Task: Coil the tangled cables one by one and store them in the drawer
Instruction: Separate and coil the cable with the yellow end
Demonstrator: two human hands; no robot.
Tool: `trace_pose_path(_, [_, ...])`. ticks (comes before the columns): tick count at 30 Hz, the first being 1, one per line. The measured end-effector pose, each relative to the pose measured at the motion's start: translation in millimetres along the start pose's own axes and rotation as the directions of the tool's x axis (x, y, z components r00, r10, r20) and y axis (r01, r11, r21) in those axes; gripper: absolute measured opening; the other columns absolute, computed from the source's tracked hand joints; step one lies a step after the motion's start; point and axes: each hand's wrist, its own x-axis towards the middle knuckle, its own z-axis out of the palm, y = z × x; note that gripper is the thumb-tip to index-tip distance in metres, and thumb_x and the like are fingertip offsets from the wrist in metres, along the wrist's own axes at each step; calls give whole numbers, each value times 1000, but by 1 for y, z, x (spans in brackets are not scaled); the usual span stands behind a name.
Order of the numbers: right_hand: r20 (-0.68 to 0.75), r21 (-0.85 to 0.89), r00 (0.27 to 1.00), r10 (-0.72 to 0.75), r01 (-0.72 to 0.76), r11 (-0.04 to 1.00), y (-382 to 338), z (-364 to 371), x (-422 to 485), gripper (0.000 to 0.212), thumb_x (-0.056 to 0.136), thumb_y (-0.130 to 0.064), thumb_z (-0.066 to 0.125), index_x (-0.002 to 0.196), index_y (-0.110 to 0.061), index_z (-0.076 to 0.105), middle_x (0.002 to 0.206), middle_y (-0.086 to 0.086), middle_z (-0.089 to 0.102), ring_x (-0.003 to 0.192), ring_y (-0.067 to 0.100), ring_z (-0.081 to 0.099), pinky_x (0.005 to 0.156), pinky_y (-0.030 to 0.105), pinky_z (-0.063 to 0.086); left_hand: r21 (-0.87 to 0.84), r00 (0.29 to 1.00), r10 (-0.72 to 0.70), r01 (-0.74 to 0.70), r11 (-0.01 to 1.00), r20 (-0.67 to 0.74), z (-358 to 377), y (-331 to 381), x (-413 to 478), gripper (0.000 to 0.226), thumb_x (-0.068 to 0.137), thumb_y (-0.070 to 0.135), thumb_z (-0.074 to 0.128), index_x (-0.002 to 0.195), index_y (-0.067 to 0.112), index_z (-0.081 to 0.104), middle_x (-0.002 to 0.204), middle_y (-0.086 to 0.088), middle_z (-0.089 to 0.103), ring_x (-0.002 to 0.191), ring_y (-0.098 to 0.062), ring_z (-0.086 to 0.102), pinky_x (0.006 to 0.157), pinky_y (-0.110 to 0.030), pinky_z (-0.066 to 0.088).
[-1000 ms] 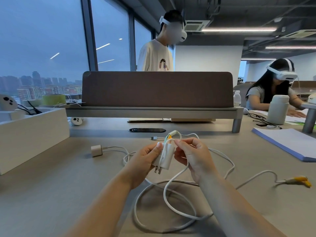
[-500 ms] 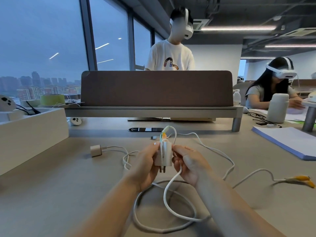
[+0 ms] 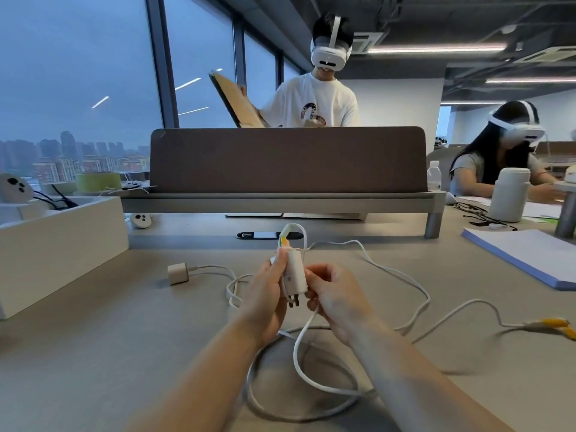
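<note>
Gripping the rigid charger (image 3: 296,269) in your left hand (image 3: 265,296), you pinched its cable (image 3: 298,349), seemingly limp and light, with your right hand (image 3: 338,302).

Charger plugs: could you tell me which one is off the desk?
The pronged plug gripped by the left hand; the cube plug lies on the desk.

Only the person's two arms and hands are in view; the left forearm (image 3: 193,378) is bare along all its visible length, from the wrist to the lower edge; the right forearm (image 3: 414,378) is bare likewise; the left hand (image 3: 265,297) and the right hand (image 3: 338,304) are uncovered too, fingers and wrists alike; both forearms look slim at the wrist and widen toward the lower edge; the nails are too blurred to tell.
</note>
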Motion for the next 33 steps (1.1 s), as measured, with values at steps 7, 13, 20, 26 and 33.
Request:
trace_pose_path(7, [71,-429,968,-242,249,869,8,6,-7,10,94,-11,52,91,-13,61,73,1,57,57,12,52,50,23,47,-110,989,1,-18,994,-150,-8,-5,15,38,100,41,37,111,8,52,79,-7,49,68,-14,48,61,-25,41])
trace_pose_path(13, [186,-577,934,-304,354,736,10,12,-13,16,96,-11,47,92,-20,60,72,-5,55,54,14,57,53,25,51,-251,973,-34,-26,968,-229,-16,-3,23,36,100,38,39,118,9,52,98,-13,56,93,-19,55,84,-31,48])
trace_pose_path(20, [222,-690,939,-261,341,639,10,12,-18,13,88,-17,58,93,-8,65,85,11,69,82,27,64,75,33,50,-150,945,19,-72,986,-326,-20,-3,27,32,100,34,42,121,10,50,102,-13,54,86,-16,57,83,-30,48])
trace_pose_path(26, [279,-701,938,-204,344,624,4,12,-23,13,82,-15,58,90,-7,64,81,12,69,78,29,64,74,36,52,181,950,126,-76,981,-286,-21,-5,25,26,98,41,42,108,17,43,103,-12,54,95,-23,54,94,-45,48])
trace_pose_path(33, [342,-676,931,-127,338,655,-2,3,-22,19,92,-7,42,90,-5,60,73,13,67,56,15,63,64,34,55,564,971,212,-114,818,-111,-20,-6,16,33,97,44,38,123,23,34,105,-4,51,93,-14,54,73,-26,45])
